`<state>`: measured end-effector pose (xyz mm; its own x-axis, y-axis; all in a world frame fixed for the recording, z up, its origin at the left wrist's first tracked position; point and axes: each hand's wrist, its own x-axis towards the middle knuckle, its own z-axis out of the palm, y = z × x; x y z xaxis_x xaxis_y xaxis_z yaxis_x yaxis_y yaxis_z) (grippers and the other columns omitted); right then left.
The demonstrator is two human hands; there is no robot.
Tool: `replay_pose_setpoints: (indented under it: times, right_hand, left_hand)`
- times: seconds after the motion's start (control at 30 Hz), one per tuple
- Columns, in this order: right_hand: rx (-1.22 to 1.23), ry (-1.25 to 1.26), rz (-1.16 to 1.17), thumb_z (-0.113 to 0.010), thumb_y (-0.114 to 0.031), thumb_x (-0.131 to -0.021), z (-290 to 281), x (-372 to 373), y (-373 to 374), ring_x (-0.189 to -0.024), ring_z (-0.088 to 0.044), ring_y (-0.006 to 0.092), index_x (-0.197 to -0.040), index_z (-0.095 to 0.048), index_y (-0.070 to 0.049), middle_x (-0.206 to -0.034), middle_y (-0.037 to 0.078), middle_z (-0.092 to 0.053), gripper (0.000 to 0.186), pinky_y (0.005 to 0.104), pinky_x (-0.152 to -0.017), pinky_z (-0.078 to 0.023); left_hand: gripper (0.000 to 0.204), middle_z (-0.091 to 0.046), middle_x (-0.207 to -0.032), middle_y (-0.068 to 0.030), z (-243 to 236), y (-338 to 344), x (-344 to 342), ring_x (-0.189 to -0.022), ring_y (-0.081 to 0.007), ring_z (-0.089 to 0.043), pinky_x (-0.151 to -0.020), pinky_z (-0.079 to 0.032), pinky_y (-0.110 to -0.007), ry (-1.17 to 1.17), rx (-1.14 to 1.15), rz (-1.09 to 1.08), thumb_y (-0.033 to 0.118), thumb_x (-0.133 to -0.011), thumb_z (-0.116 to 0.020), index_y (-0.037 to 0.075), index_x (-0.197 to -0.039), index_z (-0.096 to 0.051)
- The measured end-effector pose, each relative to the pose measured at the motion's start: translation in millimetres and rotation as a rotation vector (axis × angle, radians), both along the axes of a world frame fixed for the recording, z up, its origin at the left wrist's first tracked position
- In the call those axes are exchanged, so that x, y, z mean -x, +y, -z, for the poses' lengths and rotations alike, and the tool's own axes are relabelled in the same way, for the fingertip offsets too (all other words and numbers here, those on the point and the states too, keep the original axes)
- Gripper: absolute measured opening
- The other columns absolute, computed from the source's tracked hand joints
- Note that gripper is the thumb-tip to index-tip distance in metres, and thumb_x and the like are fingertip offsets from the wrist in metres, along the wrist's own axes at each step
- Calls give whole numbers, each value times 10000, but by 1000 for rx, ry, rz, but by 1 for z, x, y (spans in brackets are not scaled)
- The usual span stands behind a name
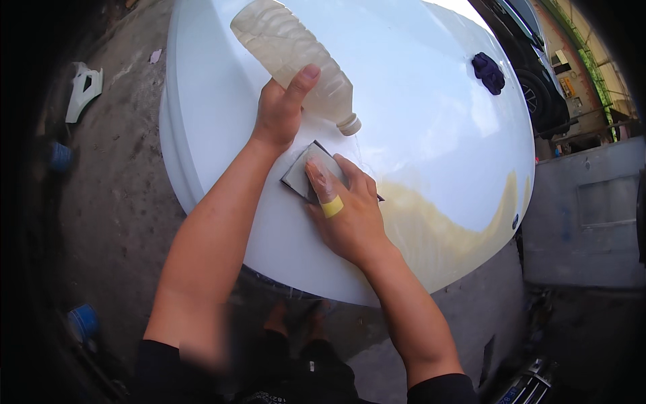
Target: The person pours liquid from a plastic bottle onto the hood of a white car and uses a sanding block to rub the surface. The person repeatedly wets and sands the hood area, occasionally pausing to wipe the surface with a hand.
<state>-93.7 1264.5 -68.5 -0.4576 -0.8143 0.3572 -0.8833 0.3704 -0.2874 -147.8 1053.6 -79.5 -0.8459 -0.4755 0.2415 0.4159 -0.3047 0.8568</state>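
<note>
Cloudy, ribbed plastic makes up the bottle (313,64), which hangs tilted above the left half of a glossy white panel (431,128), neck down toward the surface's middle. The person's left hand (282,108) is closed around its side, thumb laid over the ribs. A thin thread of liquid appears to leave the mouth, though the glare makes it hard to tell, as does how full the bottle is. It should be light, soft-walled and apt to dent under a hard squeeze, slippery if wet; the ribbed waist looks the best place to hold, leaving the neck free

The right hand (353,215), with yellow tape (332,206) around one finger, grips a flat grey pad (301,176) from above, keeping it down on the surface between its middle and its near edge. The pad probably weighs little and is firm enough to stay flat; a spread hold across its back suits it better than a pinch at a corner, as the glossy panel is likely slick. A dark cloth (488,73) lies crumpled near the surface's right edge
</note>
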Motion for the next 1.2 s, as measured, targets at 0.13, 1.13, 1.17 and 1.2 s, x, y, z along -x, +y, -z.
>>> replay_pose_setpoints:
  times: [0.13, 1.13, 1.17, 1.2]
  right_hand:
    - [-137, -68, 43, -732, -79, -775, 10, -46, 68, -1242, -493, 415, -1436, -417, -148, -1406, 88, -543, 735, 510, -957, -396]
    - [-39, 298, 277, -694, -111, -830, 57, -105, 124, -1183, -551, 371, -1340, -478, -167, -1266, 55, -656, 557, 457, -896, -417]
    - [-25, 299, 274, -706, -112, -824, 61, -110, 134, -1179, -555, 370, -1335, -476, -170, -1257, 52, -661, 563, 456, -893, -419]
    - [-18, 302, 273, -717, -112, -818, 63, -113, 142, -1175, -560, 368, -1331, -474, -173, -1249, 48, -667, 570, 454, -890, -422]
  left_hand:
    - [560, -613, -1127, -47, -3, -4, -8, -1037, -145, -557, -928, -441, -300, -42, -36, 20, 491, -910, -653, 27, -1218, -590]
    - [698, -606, -1110, -60, 4, -11, -7, -1026, -161, -586, -907, -461, -304, 40, 33, 10, 571, -855, -674, -2, -1238, -561]
    - [692, -604, -1123, -60, 5, -15, -14, -1038, -163, -587, -912, -463, -306, 33, 60, -14, 562, -860, -672, 0, -1246, -555]
    - [685, -603, -1136, -61, 5, -15, -19, -1050, -165, -588, -917, -465, -307, 26, 81, -34, 553, -866, -670, 2, -1254, -549]
